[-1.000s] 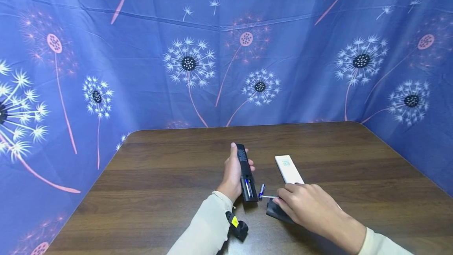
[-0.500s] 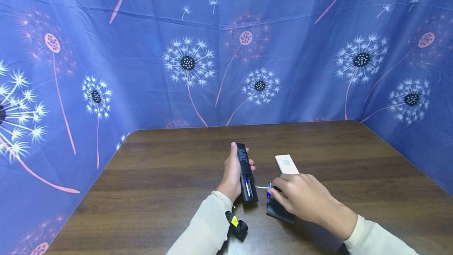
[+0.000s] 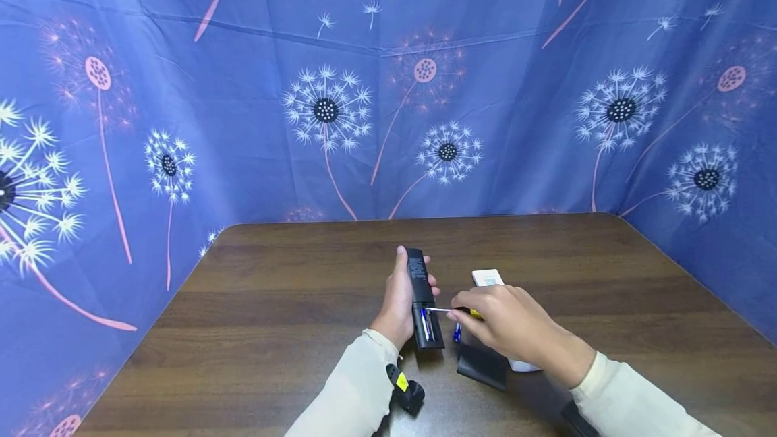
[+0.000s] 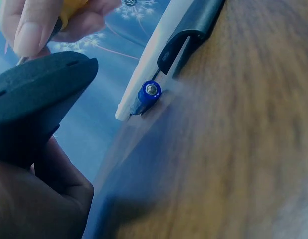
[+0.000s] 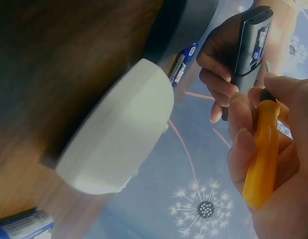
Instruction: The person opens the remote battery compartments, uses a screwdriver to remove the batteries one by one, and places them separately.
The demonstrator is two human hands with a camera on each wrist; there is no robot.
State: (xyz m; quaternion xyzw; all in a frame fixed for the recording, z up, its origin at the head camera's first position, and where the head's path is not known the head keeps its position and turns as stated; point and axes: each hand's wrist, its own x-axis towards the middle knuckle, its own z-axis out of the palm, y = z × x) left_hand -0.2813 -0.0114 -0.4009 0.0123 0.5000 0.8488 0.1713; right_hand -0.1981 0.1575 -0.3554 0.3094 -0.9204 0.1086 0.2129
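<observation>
My left hand (image 3: 394, 305) grips a black remote control (image 3: 418, 278), back side up, its battery bay uncovered at the near end. A blue battery (image 3: 427, 322) lies inside that bay. With thumb and fingers, my right hand (image 3: 522, 326) holds a screwdriver (image 5: 263, 154) by its yellow handle. In the head view its thin metal shaft (image 3: 440, 309) reaches left, with the tip over the upper end of the bay. Between the hands, a loose blue battery (image 3: 457, 332) lies on the table beside a black curved piece (image 3: 482, 365).
A long white object (image 3: 487, 278) with a printed code lies partly under my right hand. Another blue battery (image 5: 25, 225) shows at the lower left of the right wrist view. A black wrist camera (image 3: 409, 393) sits at my left sleeve. Patterned blue cloth (image 3: 376, 86) hangs behind the wooden table (image 3: 303, 275).
My right hand has moved up and left, carrying the screwdriver's tip from the loose battery to the remote's bay. The loose battery has shifted slightly right. My left hand stays put.
</observation>
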